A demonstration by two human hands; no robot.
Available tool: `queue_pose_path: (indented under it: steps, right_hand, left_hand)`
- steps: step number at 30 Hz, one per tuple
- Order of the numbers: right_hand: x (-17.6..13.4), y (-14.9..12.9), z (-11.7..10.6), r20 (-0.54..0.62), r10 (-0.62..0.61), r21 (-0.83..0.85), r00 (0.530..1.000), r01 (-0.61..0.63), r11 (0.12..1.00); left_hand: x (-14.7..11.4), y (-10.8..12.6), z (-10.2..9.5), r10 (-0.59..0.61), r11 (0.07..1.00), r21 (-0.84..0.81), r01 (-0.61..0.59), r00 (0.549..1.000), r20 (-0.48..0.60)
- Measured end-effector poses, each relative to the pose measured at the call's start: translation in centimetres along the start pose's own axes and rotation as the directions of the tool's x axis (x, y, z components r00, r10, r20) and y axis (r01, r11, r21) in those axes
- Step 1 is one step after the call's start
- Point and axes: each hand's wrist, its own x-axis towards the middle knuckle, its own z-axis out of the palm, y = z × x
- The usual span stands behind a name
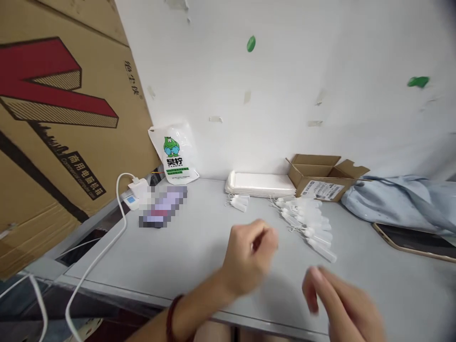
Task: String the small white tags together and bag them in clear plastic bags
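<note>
My left hand point(251, 259) is above the middle of the grey table, its fingers curled into a loose fist. Whatever it might hold is hidden inside the fingers. To the right, near the front edge, my right hand point(344, 304) has thumb and fingers bent together, slightly blurred; nothing I can name shows in it. Beyond the hands lies a spread pile of small translucent white plastic tubes with thin string loops point(306, 221). A smaller group of the same tubes point(240, 203) rests to its left. Both hands are apart from these tubes.
A stack of white padded mailers point(263, 184) lies by the wall, beside an open cardboard box point(326, 178). Blue-grey cloth point(395, 197) and a phone point(416, 242) are at right. A pixelated device point(166, 206), white cable point(123, 223), plastic bag point(175, 154) and large carton point(71, 109) occupy the left.
</note>
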Motion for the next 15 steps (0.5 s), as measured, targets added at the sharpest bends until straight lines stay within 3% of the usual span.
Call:
queue_pose_path:
  steps: [3, 4, 6, 9, 12, 15]
  right_hand:
    - [4.2, 2.8, -1.5, -0.041, 0.113, -0.139, 0.993, -0.117, 0.983]
    - [5.6, 3.7, -2.1, 0.004, 0.136, -0.149, 0.991, -0.133, 0.980]
    - [8.3, 5.5, -3.1, 0.060, 0.151, -0.181, 0.987, -0.138, 0.974]
    - [11.8, 7.4, -3.4, 0.030, 0.071, -0.347, 0.997, -0.056, 0.936]
    - [14.8, 8.5, -1.7, 0.091, 0.042, -0.519, 0.995, 0.011, 0.855]
    - [16.5, 9.2, 1.1, 0.198, 0.128, -0.649, 0.972, 0.032, 0.760]
  left_hand:
    - [4.2, -2.1, 0.7, -0.015, 0.996, 0.093, -0.002, 0.984, 0.178]
    - [5.3, -3.0, 0.9, -0.017, 0.988, 0.154, -0.013, 0.981, 0.193]
    - [6.9, -4.7, 1.1, 0.002, 0.966, 0.254, -0.041, 0.988, 0.155]
    - [7.5, -6.7, 0.7, 0.056, 0.912, 0.406, -0.057, 0.998, 0.014]
    - [7.1, -7.9, -0.3, 0.064, 0.862, 0.505, -0.040, 0.997, -0.031]
    - [6.6, -8.5, -1.1, 0.045, 0.815, 0.579, -0.012, 0.998, -0.043]
